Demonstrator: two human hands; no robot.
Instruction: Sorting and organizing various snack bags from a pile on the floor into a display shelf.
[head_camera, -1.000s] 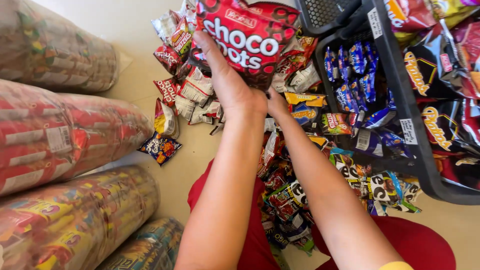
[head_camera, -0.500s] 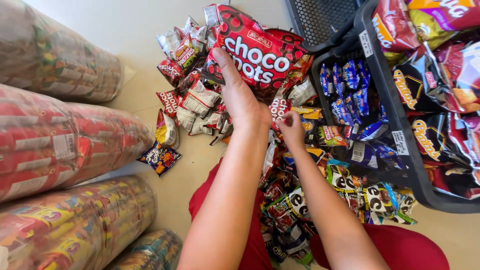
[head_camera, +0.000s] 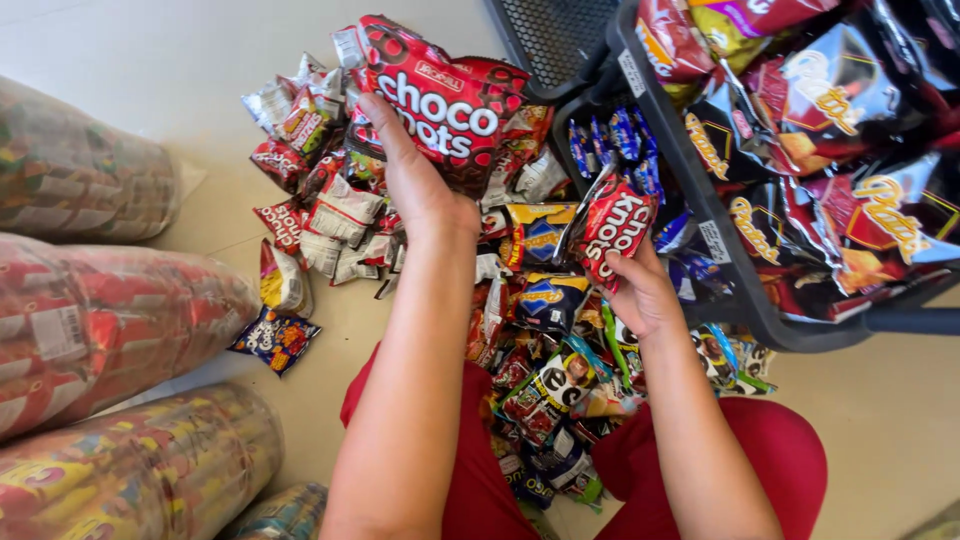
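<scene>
the large red snack bag (head_camera: 445, 100) was the biggest thing in hand: it was held up over the far end of the heap of small packets (head_camera: 420, 260) on the floor (head_camera: 150, 60), the left hand (head_camera: 420, 190) clamped on its lower left edge, thumb hidden behind and fingers pressed flat on the front. its long axis ran from upper left to lower right, the white lettering reading the same way, so its top pointed off to the left and away from the person. held by one edge only, it looked likely to sag or swing, and a loose hold could have let it drop back onto the heap and scatter the packets under it. the smaller red packet (head_camera: 615, 225) sat in the right hand (head_camera: 640, 290), pinched at its lower end between thumb and fingers, just beside the front rim of the black wire rack (head_camera: 700, 230). its long axis stood steeply, tilted a little to the right, top end up toward the rack's blue packets (head_camera: 610, 135). the pinch was close to the corner, so the packet might have twisted or slipped, or caught on the rack rim if moved that way. clear-wrapped bulk rolls (head_camera: 90, 330) lay well apart at the left.
</scene>
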